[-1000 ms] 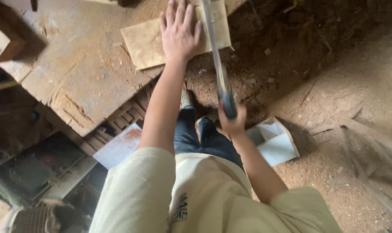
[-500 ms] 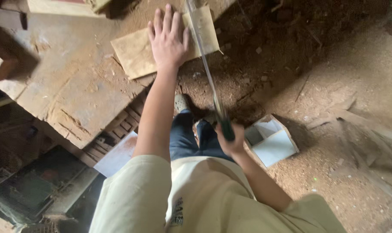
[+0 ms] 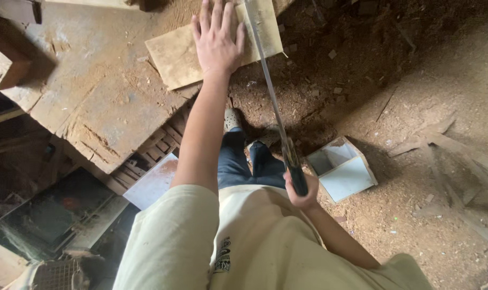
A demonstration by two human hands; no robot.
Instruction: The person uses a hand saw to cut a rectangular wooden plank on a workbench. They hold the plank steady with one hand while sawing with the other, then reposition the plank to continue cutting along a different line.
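Sawdust-covered wooden surface (image 3: 99, 102) carries a board (image 3: 185, 53). Left hand (image 3: 217, 40) lies open and flat on the board; right hand (image 3: 303, 190) grips a saw (image 3: 270, 96) crossing the board's edge.

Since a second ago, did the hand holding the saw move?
Yes. The right hand with the saw has pulled back toward the body, farther from the board, while the left hand keeps pressing it down.

A rough woodworking shop. Sawdust and wood chips cover the dirt floor (image 3: 415, 80), with offcut strips lying at the right edge. The worn, dust-caked surface (image 3: 93, 96) carries a plank (image 3: 174, 59) at its far corner, crossed by a handsaw (image 3: 270, 91). A small white wooden box (image 3: 343, 169) sits on the floor.
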